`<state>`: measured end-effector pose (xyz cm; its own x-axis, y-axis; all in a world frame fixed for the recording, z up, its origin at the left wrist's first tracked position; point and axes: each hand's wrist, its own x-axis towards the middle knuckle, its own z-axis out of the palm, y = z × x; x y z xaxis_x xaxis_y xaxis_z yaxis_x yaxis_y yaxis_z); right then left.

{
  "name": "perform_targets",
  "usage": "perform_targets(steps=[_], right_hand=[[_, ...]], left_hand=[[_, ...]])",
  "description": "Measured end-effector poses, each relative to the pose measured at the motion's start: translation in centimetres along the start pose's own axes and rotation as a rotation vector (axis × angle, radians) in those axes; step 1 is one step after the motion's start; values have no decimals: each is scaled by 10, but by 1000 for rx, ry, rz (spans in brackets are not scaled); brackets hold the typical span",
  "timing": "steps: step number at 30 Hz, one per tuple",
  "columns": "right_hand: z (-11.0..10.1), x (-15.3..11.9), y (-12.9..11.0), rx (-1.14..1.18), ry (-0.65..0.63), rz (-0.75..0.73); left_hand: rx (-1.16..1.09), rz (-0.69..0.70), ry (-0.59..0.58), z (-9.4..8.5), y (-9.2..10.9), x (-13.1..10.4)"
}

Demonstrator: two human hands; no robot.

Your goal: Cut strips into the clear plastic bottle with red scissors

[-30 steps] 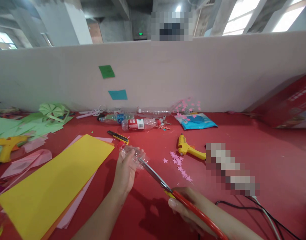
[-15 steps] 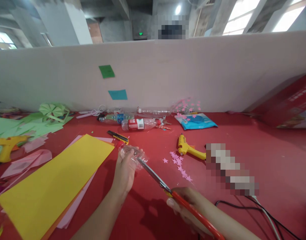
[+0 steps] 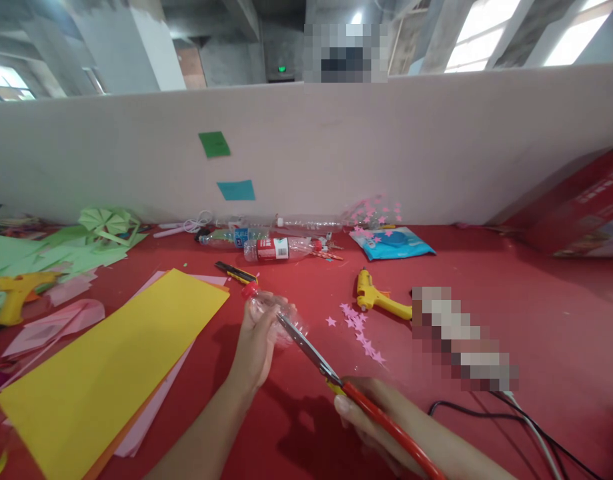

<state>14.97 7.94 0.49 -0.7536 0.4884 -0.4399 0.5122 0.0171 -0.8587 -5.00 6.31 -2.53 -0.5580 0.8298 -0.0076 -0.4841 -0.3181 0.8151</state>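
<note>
Nearest you, your right hand (image 3: 371, 417) is closed through the red handles of the scissors (image 3: 336, 383), whose blades run up and left to meet the clear plastic bottle (image 3: 273, 313). The blade tips sit against the bottle's wall; whether they have bitten in or only rest on it is hard to tell, as the clear plastic blurs there.

Your left hand (image 3: 256, 347) is wrapped around the bottle from below and the left, fingers curled over its body, holding it on its side just above the red table (image 3: 511, 280) with its red cap (image 3: 249, 291) pointing away from you. An empty bottle like this is light and thin-walled: it likely dents under a squeeze and its smooth curve lets a blade skate. Hold it on the stiffer shoulder near the cap, fingers well apart from the cutting line.

Just left of that hand lies the yellow paper sheet (image 3: 111, 367); a yellow-and-black utility knife (image 3: 235, 272) lies just beyond the cap. To the right, pink paper stars (image 3: 361, 330) are scattered near a yellow glue gun (image 3: 379, 297). Farther back, more bottles (image 3: 279, 249) lie along the white partition (image 3: 386, 147).
</note>
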Motion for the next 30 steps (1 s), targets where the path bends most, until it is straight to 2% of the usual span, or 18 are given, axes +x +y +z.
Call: perform_targets(steps=[8,14,19,23,30], right_hand=[[2,8,5,-39,55,-7],[5,6,1,13,58,92],[3,3,0,34,49,3],[2,4,2,71,12,28],[4,8,2,63,50,46]], left_hand=[[-3,0,0,0,0,1],[15,3,-9,-1,0,1],[50,26,-37,-2,-4,-1],[70,30,-56,-1,-5,-4],[71,20,-40,-2,-5,-3]])
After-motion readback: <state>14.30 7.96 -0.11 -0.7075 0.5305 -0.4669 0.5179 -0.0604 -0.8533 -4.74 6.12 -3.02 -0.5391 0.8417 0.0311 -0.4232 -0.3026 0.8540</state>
